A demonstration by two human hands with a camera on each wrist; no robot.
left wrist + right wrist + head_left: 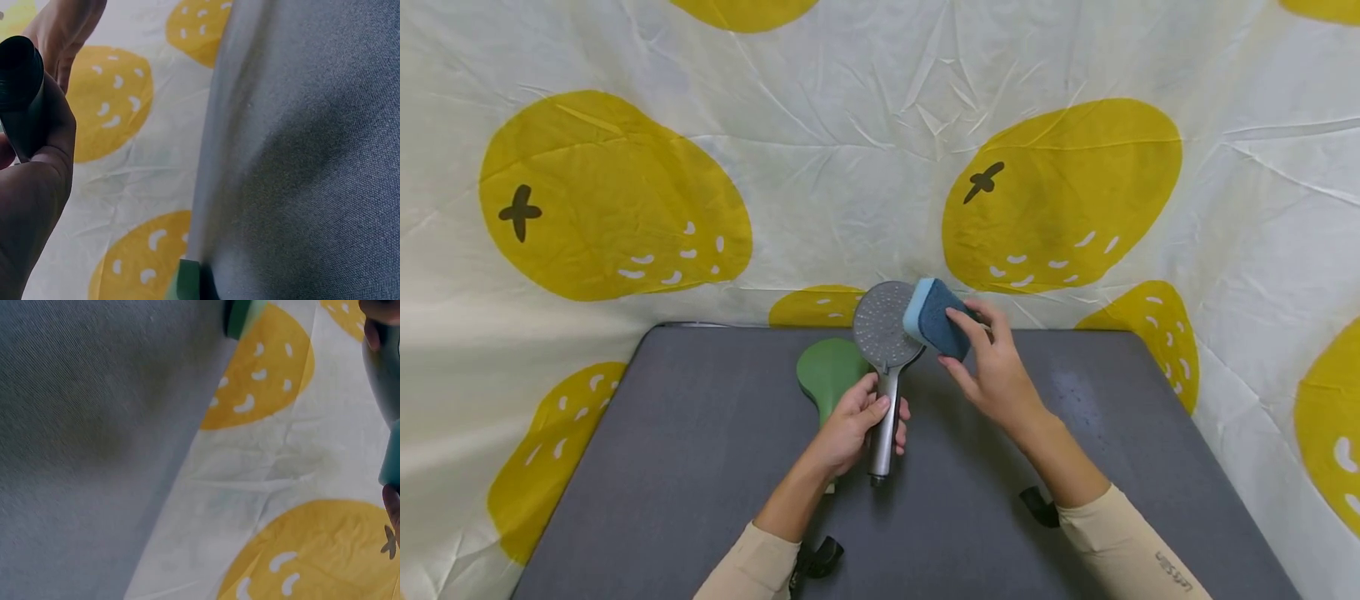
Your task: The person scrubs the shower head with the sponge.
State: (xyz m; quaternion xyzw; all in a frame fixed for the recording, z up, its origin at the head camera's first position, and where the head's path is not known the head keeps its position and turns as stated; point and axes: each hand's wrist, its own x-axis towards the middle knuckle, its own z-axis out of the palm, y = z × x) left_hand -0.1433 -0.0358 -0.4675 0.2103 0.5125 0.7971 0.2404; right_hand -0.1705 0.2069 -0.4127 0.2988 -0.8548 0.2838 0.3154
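Note:
My left hand (852, 423) grips the silver handle of a shower head (880, 325), its round grey nozzle face turned up toward the head camera. In the left wrist view the threaded end of the handle (20, 69) pokes out of the curled fingers. My right hand (996, 375) pinches a two-tone blue sponge (942, 321) between thumb and fingers. The sponge's light blue side overlaps the right edge of the nozzle face in the head view. At the right wrist view's edge, only part of the sponge (390, 459) and fingertips show.
A green round-headed object with a handle (831, 371) lies on the grey table (685, 467), partly hidden by my left hand. White fabric with yellow fruit prints (842, 200) hangs behind and beside the table. Black straps (1040, 507) sit near both forearms.

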